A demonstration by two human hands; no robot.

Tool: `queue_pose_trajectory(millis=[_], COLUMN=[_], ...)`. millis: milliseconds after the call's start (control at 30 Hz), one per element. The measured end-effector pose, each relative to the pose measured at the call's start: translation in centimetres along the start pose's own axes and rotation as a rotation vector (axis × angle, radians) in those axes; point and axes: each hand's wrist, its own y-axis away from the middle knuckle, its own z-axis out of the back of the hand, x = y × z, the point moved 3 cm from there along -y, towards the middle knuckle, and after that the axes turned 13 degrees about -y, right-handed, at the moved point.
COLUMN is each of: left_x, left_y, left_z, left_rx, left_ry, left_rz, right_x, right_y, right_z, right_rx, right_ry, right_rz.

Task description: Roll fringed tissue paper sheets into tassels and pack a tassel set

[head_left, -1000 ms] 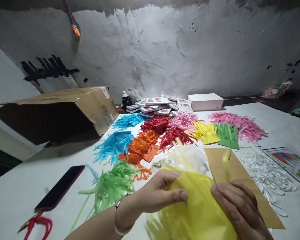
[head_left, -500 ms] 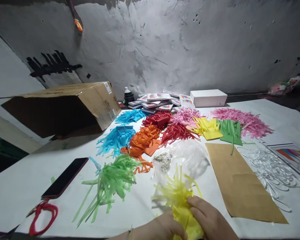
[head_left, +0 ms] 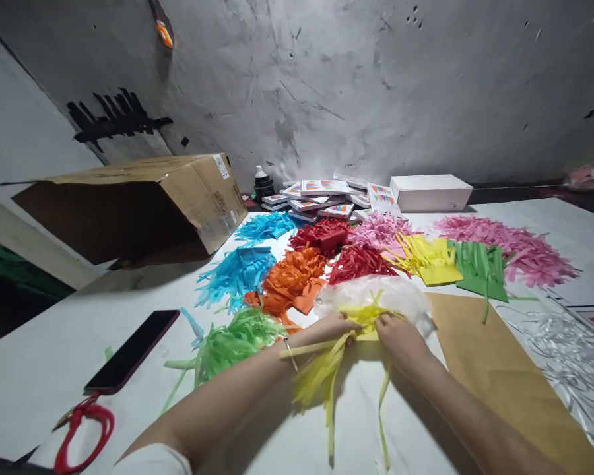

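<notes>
Yellow fringed tissue paper [head_left: 321,376] hangs in long strips between my hands over the white table. My left hand [head_left: 340,326] is closed on its left side, and some strips trail down past that wrist. With bent fingers my right hand [head_left: 396,335] pinches the right side of the same bunch, close to the left. Just behind both hands lies a clear plastic bag [head_left: 410,293], partly covered by the yellow paper. To the left of my left forearm rests a light green fringed bunch [head_left: 242,340], partly hidden by the arm.
Orange [head_left: 297,274], blue [head_left: 242,270], red [head_left: 359,264], pink [head_left: 509,247] and green fringed bunches [head_left: 480,267] lie behind. Brown paper [head_left: 495,356] and white loops [head_left: 559,343] are right. At left are a phone [head_left: 133,349], red-handled scissors [head_left: 86,429] and a cardboard box [head_left: 202,204].
Both hands have moved forward from the table's near edge with the yellow fringed paper, up to the plastic bag. The strips now hang toward me instead of pointing away. The view has shifted slightly.
</notes>
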Motion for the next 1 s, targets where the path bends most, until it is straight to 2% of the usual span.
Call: queue_pose_trajectory(millis=[67, 167, 333, 467, 567, 633, 733, 833, 867, 933, 1000], left_x=[0.2, 0.8, 1.8, 1.1, 0.2, -0.1, 0.1, 0.4, 0.2, -0.6, -1.5], left_y=[-0.3, 0.1, 2.9, 5.1, 6.1, 6.7, 8.3, 10.9, 11.9, 13.9, 15.5], left_z=[0.3, 0.1, -0.6, -1.0, -1.1, -0.8, 1.0, 3.8, 4.6, 5.3, 3.7], left_rx=[0.024, 0.071, 0.207, 0.293, 0.303, 0.289, 0.226, 0.092, 0.001, -0.234, -0.396], left_ry=[0.019, 0.046, 0.093, 0.131, 0.142, 0.135, 0.083, -0.048, -0.180, -0.559, -0.925], left_rz=[0.026, 0.074, 0.150, 0.195, 0.189, 0.187, 0.197, 0.218, 0.190, 0.042, -0.187], right_x=[-0.6, 0.0, 1.7, 1.7, 1.7, 2.2, 3.7, 5.9, 6.6, 7.7, 8.4], right_y=[-0.1, 2.0, 6.0, 7.7, 9.5, 10.9, 12.5, 13.1, 13.2, 13.1, 13.0], right_z=[0.7, 1.4, 2.8, 6.0, 8.8, 9.6, 8.1, 4.4, 3.1, 1.0, -0.4], right_rx=[-0.069, -0.218, -0.430, -0.554, -0.618, -0.618, -0.529, -0.453, -0.446, -0.440, -0.451], right_ry=[-0.009, -0.061, -0.152, -0.127, -0.020, 0.089, 0.141, 0.001, -0.059, -0.156, -0.228], right_rz=[0.028, 0.129, 0.283, 0.343, 0.369, 0.390, 0.419, 0.440, 0.426, 0.379, 0.340])
